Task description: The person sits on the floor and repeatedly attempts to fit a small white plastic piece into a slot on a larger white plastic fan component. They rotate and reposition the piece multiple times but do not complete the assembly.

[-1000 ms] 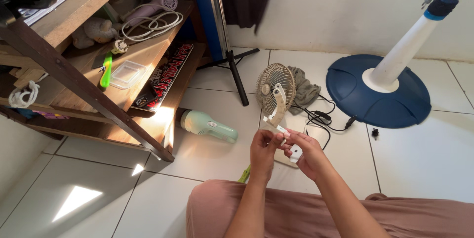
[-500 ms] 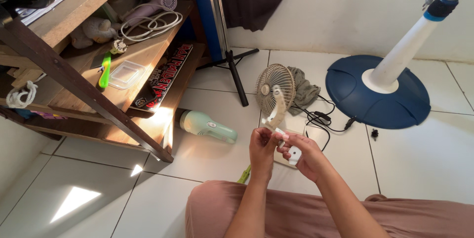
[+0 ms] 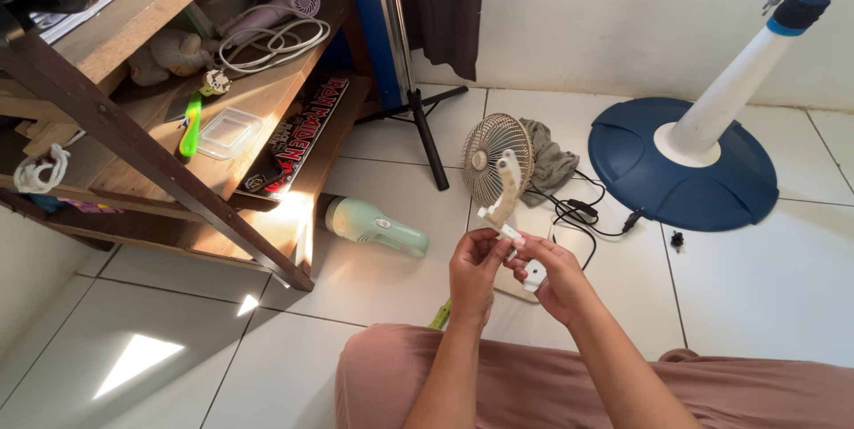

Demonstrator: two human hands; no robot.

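Two hands hold a small white plastic piece at the foot of a little beige fan.

The left hand [image 3: 474, 271] and the right hand [image 3: 550, 276] are close together above the white tile floor [image 3: 756, 287]. The fingers of both hands pinch the small white plastic piece [image 3: 533, 274], which sits at the bottom of the fan's stem. The little beige fan with a round wire cage [image 3: 498, 162] stands up just behind the hands. A black cord [image 3: 578, 211] lies beside it, near a grey cloth [image 3: 547, 162]. A mint green handheld device [image 3: 374, 226] lies on the floor to the left, by a wooden shelf [image 3: 222, 153]. A big blue round fan base [image 3: 685, 166] sits to the right.
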